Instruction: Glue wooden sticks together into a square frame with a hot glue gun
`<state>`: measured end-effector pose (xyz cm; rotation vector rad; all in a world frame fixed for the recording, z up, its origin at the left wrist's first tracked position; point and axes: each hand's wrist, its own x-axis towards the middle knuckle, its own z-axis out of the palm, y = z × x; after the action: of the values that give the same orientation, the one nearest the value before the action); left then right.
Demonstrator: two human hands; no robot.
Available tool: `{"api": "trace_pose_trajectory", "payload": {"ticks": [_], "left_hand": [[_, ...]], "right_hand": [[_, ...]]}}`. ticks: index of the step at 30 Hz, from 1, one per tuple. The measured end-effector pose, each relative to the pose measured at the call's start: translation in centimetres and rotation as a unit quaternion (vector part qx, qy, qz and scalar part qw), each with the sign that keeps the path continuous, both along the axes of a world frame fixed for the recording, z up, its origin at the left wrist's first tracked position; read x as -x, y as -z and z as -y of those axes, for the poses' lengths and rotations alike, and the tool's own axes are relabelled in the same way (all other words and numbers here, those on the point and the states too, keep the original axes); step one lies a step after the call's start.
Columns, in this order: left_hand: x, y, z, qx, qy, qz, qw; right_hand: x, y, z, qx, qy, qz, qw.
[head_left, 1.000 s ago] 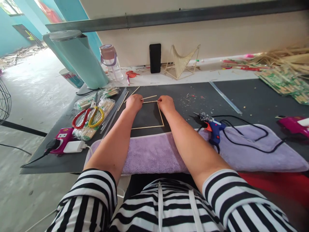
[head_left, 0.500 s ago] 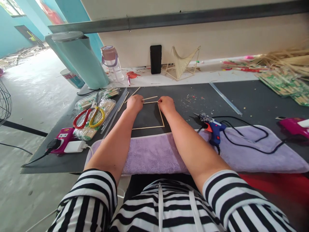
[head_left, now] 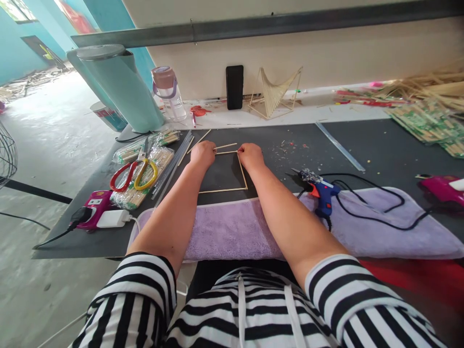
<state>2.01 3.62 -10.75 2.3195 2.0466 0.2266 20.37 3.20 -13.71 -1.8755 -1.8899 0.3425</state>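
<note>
A frame of thin wooden sticks (head_left: 242,170) lies on the dark table mat, its near side and right side in plain sight. My left hand (head_left: 203,155) is closed at the far left of the frame, fingers pinched on the far stick; my forearm hides the left side. My right hand (head_left: 251,155) pinches the far right corner, where the far stick meets the right one. Just beyond the frame, a loose wooden stick (head_left: 227,145) reaches out from beside my left fingers. Both sets of fingertips are partly hidden.
Right of my arm a blue glue gun (head_left: 324,193) rests by a purple towel (head_left: 228,232). At left lie scissors (head_left: 145,174) on bagged sticks (head_left: 159,162), and clear glue sticks (head_left: 181,157). Behind stand a phone (head_left: 235,87), a stick model (head_left: 273,94), a bottle (head_left: 169,94) and a kettle (head_left: 119,87).
Both hands keep their places on the stick frame. The whole view has shifted very slightly; nothing else has visibly moved.
</note>
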Motion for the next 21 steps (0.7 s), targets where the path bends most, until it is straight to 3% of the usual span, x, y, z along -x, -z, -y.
{"api": "trace_pose_trajectory", "payload": {"ticks": [21], "left_hand": [[1.7, 0.7, -0.4, 0.0, -0.005, 0.078, 0.997]], "right_hand": [[-0.3, 0.4, -0.2, -0.012, -0.006, -0.003, 1.0]]}}
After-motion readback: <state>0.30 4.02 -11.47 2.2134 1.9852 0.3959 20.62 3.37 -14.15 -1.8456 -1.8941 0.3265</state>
